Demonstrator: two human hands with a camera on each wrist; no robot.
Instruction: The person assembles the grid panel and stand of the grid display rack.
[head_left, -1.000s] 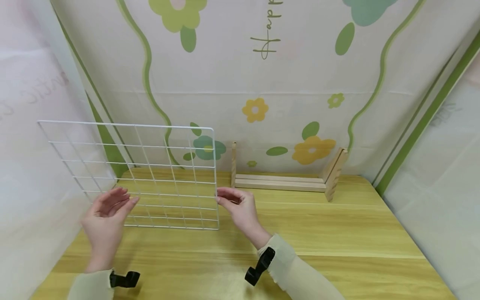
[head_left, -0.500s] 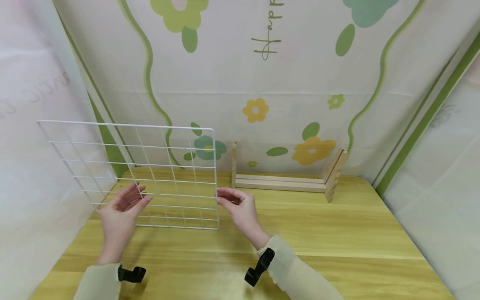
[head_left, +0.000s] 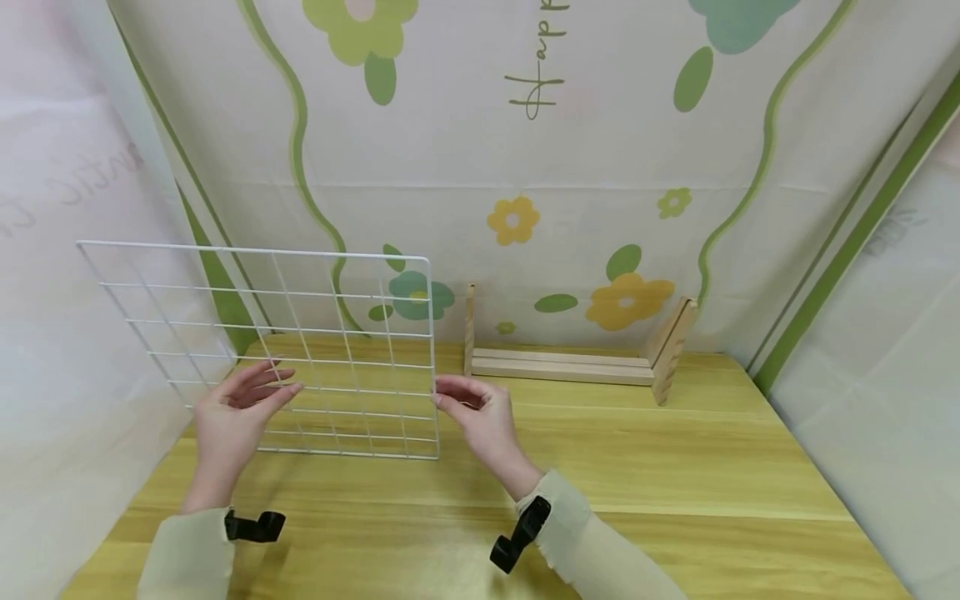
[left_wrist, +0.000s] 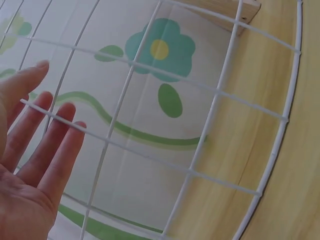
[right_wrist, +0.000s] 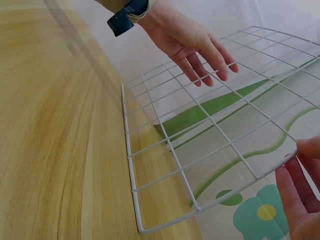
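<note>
White wire grid [head_left: 346, 331] held on edge over the left part of the table [head_left: 420, 517], right hand [head_left: 486, 421] pinching its right side.
Left hand [head_left: 231, 421] grasping nothing, fingers loosely extended at the mesh, contact unclear; wooden rack [head_left: 562, 367] behind, to the right, before floral cloth [head_left: 600, 150].

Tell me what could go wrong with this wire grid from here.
The wire grid may swing or tip: the right hand pinches one side edge, while the left hand looks loose, not firmly gripping.
The left hand, close to the wires, might snag if the grid shifts.
Swung right and back, the grid could knock the wooden stand.
</note>
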